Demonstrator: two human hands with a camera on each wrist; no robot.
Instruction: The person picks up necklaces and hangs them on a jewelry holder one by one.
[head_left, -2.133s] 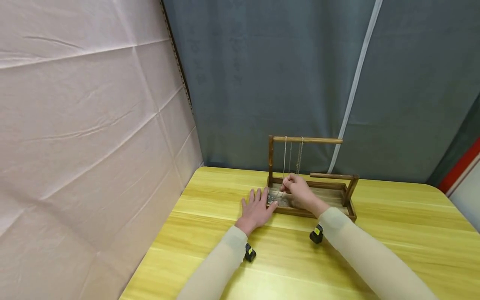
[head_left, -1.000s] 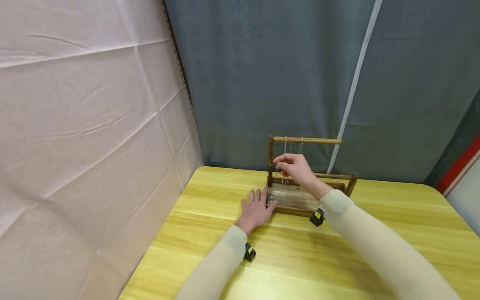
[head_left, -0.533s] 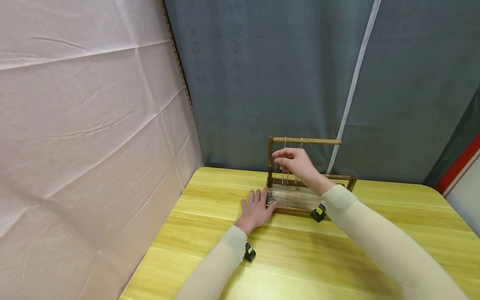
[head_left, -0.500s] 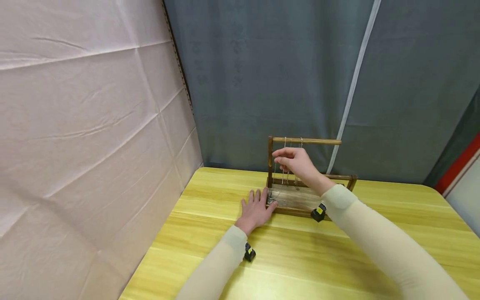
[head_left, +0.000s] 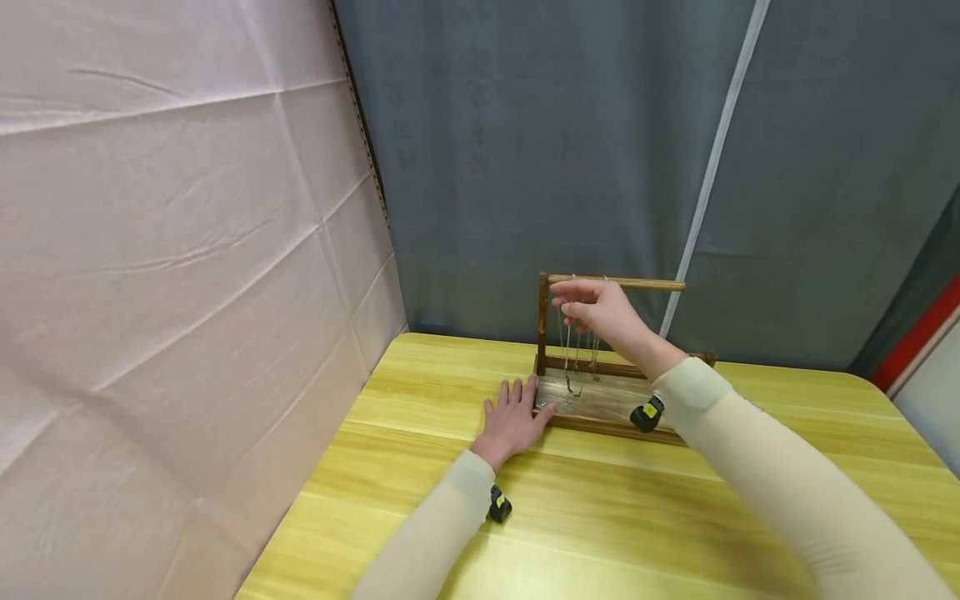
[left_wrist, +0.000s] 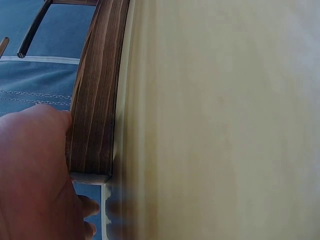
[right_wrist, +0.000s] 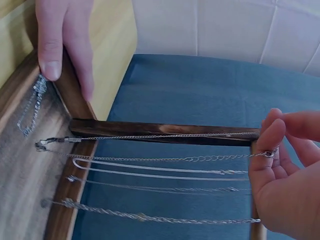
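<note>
Necklace chain (right_wrist: 165, 159) is pinched at its end in your right hand (head_left: 603, 312), just under the stand's top bar (head_left: 645, 284), centre frame. Left hand (head_left: 516, 417) lies flat, fingers straight, bracing the wooden stand base (head_left: 600, 400) on the desk (head_left: 600, 517). Hanging step underway, I'd say. Next: loop it over the bar, clear of the neighbouring chains (right_wrist: 160, 190).

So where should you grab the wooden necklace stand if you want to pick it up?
Probably by the low front rail of the wooden stand, coming from the front, one hand at each end. The left hand already rests at its left corner. The top bar is thin and has chains draped over it, so a grip there would likely tangle them.
</note>
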